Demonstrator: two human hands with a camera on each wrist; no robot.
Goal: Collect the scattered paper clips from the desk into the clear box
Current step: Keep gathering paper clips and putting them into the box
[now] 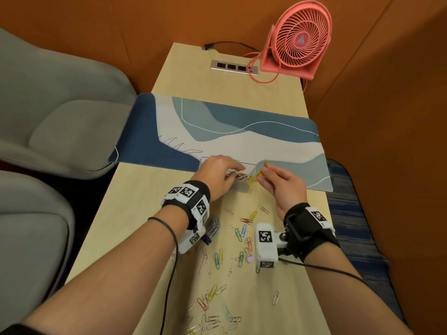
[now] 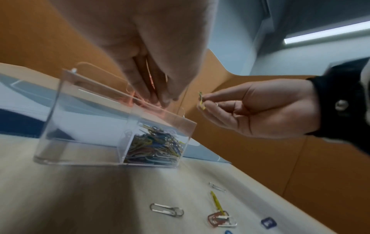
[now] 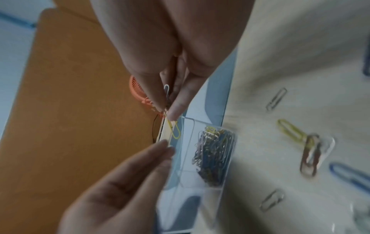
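Note:
The clear box [image 1: 242,188] [image 2: 84,126] [image 3: 188,158] stands at the near edge of the desk mat, one compartment holding a heap of coloured paper clips [image 2: 156,148] [image 3: 214,150]. My left hand [image 1: 220,170] [image 3: 124,177] lies over the box, straight fingers [image 2: 148,88] touching its upper rim. Just right of the box, my right hand [image 1: 278,182] [image 2: 260,107] [image 3: 167,112] pinches a yellow paper clip [image 1: 260,174] [image 2: 201,99] [image 3: 174,129] above the rim, with a silver clip [image 3: 166,88] further up between its fingers. Several loose clips [image 1: 229,250] lie scattered on the wooden desk [image 1: 135,213] below my wrists.
A blue and white desk mat [image 1: 217,129] crosses the desk behind the box. A pink fan [image 1: 300,42] and a socket strip [image 1: 233,67] sit at the far end. Grey chairs [image 1: 60,117] stand left of the narrow desk; an orange wall is on the right.

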